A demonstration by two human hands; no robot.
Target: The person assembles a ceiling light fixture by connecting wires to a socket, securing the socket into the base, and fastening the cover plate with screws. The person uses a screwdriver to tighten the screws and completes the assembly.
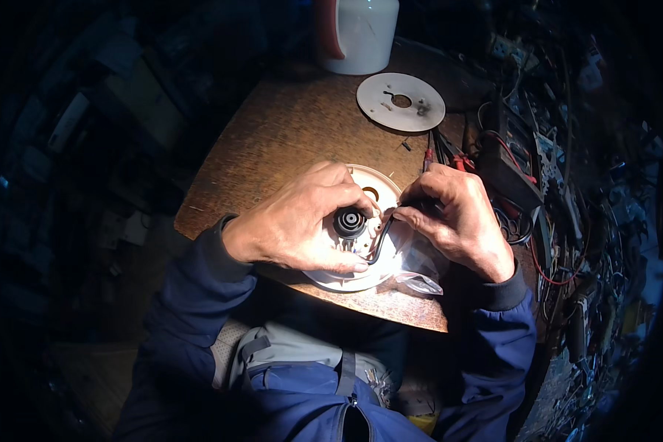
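A white round base (357, 283), open and brightly lit, rests near the front edge of the wooden table. Its black round connector (349, 222) with concentric rings stands up from it. My left hand (291, 214) curves around the connector, thumb toward the near side of the base and fingers at its far side, gripping the base. A black cord (381, 243) bends across the inside of the base. My right hand (460, 214) pinches this cord at the base's right side. The cord's inner connections are partly hidden by my fingers.
Beyond the base lies a white disc (385, 110) with a central hole and dark stains. A white kettle (368, 40) with a red-brown handle stands behind. Clear plastic bag (420, 282) lies beside the base. Red probe leads (460, 162) and tangled wires crowd the right.
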